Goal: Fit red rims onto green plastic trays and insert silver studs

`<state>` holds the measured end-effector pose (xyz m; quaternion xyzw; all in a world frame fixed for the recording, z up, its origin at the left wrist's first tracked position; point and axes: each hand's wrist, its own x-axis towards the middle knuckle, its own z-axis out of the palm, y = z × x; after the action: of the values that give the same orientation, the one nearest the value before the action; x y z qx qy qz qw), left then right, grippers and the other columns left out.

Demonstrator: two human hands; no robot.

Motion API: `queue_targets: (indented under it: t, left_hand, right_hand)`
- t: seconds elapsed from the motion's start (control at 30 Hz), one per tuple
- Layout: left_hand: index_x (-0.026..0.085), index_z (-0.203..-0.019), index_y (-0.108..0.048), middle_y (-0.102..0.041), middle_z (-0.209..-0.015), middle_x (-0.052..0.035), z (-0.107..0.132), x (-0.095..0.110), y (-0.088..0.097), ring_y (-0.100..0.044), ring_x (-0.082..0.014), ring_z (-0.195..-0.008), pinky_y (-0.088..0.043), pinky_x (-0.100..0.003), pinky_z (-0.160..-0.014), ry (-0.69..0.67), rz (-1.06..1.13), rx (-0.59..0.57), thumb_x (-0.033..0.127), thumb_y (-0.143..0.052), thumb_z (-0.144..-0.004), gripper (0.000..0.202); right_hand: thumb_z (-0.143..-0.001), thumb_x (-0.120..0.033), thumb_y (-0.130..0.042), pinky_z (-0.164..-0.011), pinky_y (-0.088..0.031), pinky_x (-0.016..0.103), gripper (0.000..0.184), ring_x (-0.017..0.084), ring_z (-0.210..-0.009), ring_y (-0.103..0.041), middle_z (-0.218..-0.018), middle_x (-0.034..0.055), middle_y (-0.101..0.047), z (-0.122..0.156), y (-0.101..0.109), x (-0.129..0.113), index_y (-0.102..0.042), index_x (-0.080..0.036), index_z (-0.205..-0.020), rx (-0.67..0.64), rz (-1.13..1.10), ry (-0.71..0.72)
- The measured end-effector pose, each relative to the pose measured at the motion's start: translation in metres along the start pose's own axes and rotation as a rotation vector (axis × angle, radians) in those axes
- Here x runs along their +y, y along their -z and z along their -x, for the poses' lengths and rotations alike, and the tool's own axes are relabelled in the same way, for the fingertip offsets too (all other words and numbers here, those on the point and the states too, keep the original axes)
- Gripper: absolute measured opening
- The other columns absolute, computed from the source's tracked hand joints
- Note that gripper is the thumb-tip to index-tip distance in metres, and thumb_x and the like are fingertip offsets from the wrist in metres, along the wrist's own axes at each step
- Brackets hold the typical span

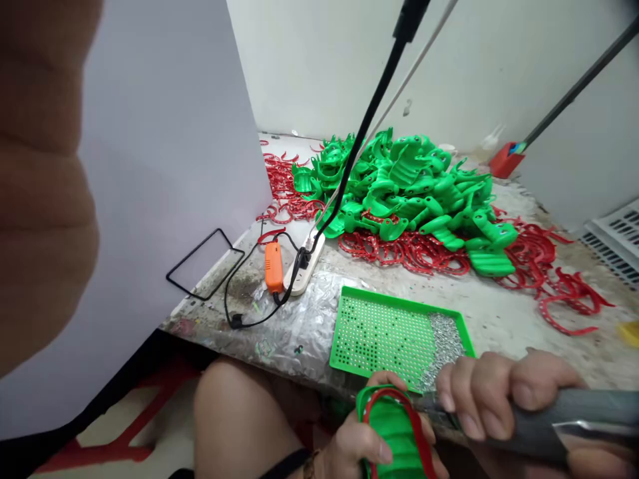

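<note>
- The left hand [352, 439], at the near edge of the table [504, 319], grips a green plastic piece [397, 436], thumb on its front and fingers around its far side.
- A red strip [422, 444] curves around the top and right of that piece.
- The right hand [499, 389], to its right, is closed around a thick grey tool [599, 406]; the tool's narrow end points left at the green piece, but I cannot tell whether they touch.
- Just beyond the hands lies a green tray [384, 332] full of small holes, with tiny metal screws [444, 336] gathered at its right end.
- Farther back is a large heap of green pieces [409, 186], with loose red strips [414, 256] in front and to both sides.
- Left of the tray, a white power strip [295, 284] lies beside an orange box [273, 266] with a black cord.
- At the far right stands a red container [506, 161].
- A blurred part of a hand [44, 199] fills the left edge; I cannot tell whose it is.
</note>
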<state>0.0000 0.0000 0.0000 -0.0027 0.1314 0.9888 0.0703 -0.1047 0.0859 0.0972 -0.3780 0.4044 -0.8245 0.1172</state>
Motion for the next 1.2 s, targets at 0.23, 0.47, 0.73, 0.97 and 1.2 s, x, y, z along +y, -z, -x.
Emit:
queue_targets:
  t: [0.23,0.47,0.73,0.97,1.2]
  left_hand:
    - [0.018,-0.109,-0.052,-0.063,-0.103,-0.0073,-0.001,-0.006,-0.013,-0.06,-0.0289,-0.104,-0.042,-0.046,-0.093,-0.058,0.094,0.012,0.013,-0.057,-0.05,0.059]
    - [0.019,-0.114,-0.048,-0.066,-0.098,-0.0072,0.0,-0.002,-0.021,-0.066,-0.0257,-0.091,-0.043,-0.046,-0.091,-0.06,0.088,-0.002,0.008,-0.055,-0.049,0.066]
    - [0.019,-0.113,-0.048,-0.067,-0.086,-0.0072,0.003,0.0,-0.02,-0.067,-0.0207,-0.072,-0.047,-0.028,-0.068,-0.048,0.056,0.014,0.007,-0.054,-0.049,0.065]
    - [0.02,-0.112,-0.051,-0.067,-0.094,-0.0061,0.003,-0.003,-0.02,-0.066,-0.0258,-0.086,-0.048,-0.041,-0.082,-0.031,0.063,0.051,0.006,-0.058,-0.05,0.063]
    - [0.021,-0.11,-0.046,-0.067,-0.098,-0.0077,0.003,0.0,-0.025,-0.068,-0.0253,-0.079,-0.05,-0.038,-0.074,0.012,0.001,0.125,0.009,-0.058,-0.049,0.063]
  right_hand:
    - [-0.087,-0.045,-0.055,-0.056,-0.045,0.028,0.029,0.011,-0.057,-0.051,-0.061,-0.0015,-0.046,0.005,-0.007,-0.008,-0.043,-0.02,-0.085,0.006,0.099,-0.102]
    - [-0.088,-0.043,-0.055,-0.06,-0.045,0.033,0.026,0.012,-0.058,-0.05,-0.063,-0.0009,-0.045,0.014,-0.003,-0.009,-0.044,-0.02,-0.09,0.021,0.166,-0.118]
    - [-0.085,-0.04,-0.058,-0.06,-0.045,0.03,0.023,0.012,-0.057,-0.049,-0.062,-0.0011,-0.045,0.014,-0.012,-0.01,-0.045,-0.02,-0.087,0.094,0.159,-0.11]
    - [-0.079,-0.04,-0.066,-0.062,-0.045,0.03,0.029,0.011,-0.058,-0.05,-0.062,-0.0012,-0.046,0.007,-0.029,-0.024,-0.046,-0.019,-0.081,0.142,0.148,-0.24]
    - [-0.081,-0.028,-0.061,-0.053,-0.045,0.03,0.017,0.012,-0.05,-0.051,-0.056,-0.0015,-0.048,0.001,-0.017,-0.011,-0.048,-0.017,-0.079,0.007,0.102,-0.136]
